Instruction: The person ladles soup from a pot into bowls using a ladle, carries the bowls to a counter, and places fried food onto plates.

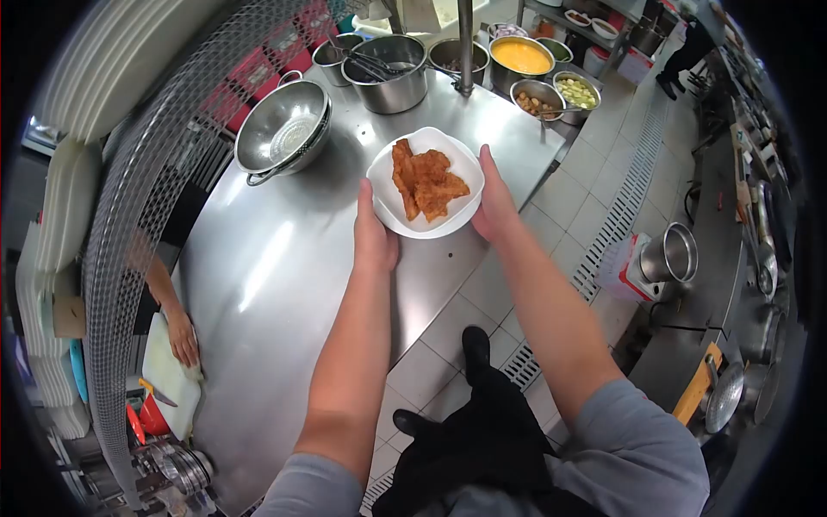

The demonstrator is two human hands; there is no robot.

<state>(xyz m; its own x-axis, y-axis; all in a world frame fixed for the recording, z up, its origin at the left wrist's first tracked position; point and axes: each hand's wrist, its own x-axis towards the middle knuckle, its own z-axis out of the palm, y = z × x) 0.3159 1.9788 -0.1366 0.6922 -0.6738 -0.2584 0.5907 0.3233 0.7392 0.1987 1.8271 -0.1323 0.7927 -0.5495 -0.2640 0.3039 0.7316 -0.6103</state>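
Between my two hands is a white bowl (441, 227) with rounded corners, held over the steel table. Several pieces of brown, crisp-looking fried food (431, 179) lie in it. My left hand (373, 231) grips the bowl's left side, thumb up along the rim and fingers hidden underneath. On the opposite side my right hand (497, 200) holds the rim the same way, its fingers mostly out of sight below. The bowl looks about level.
The steel table (258, 336) carries a metal colander (284, 129) and a large pot (388, 82) with tongs. Food containers, one with yellow liquid (521, 57), stand at the back. Another person's hand (183, 336) rests by a cutting board (172, 379) with a knife (159, 393).
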